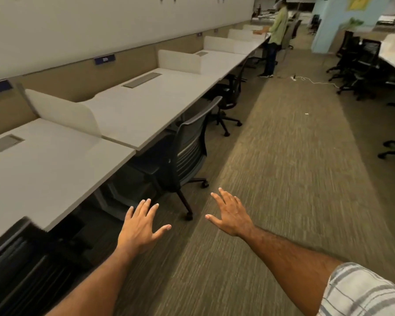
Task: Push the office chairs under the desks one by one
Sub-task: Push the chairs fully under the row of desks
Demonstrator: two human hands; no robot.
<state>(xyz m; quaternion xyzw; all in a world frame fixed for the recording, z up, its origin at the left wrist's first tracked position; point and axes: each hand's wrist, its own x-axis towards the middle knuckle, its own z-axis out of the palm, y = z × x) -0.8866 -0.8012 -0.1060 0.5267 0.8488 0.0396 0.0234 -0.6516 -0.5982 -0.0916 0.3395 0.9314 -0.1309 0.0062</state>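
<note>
- left hand (139, 226) reaches forward, palm down, fingers (143, 207) spread wide, holding nothing, in the air over the carpet (294, 179)
- right hand (232, 216) likewise: fingers (225, 197) straight and splayed, touching nothing; plaid sleeve (363, 290) on that arm
- nearest office chair (188, 151), dark slatted back, just ahead of both hands, apart from them; seat is under the worktop (55, 160) edge, backrest sticks out tilted toward the aisle, castors on the carpet
- second chair (228, 92) further along the row, partly under the next worktop (157, 99), base legs out in the aisle
- third chair (21, 258) at bottom left, backrest against the worktop edge, blurred
- worktops run in a white row along the wall, split by low white dividers (64, 110), grey flaps set in the tops
- far end: a person (277, 30) stands at the row; white cable (315, 82) on the floor; group of dark chairs (360, 60) at the right-hand row
</note>
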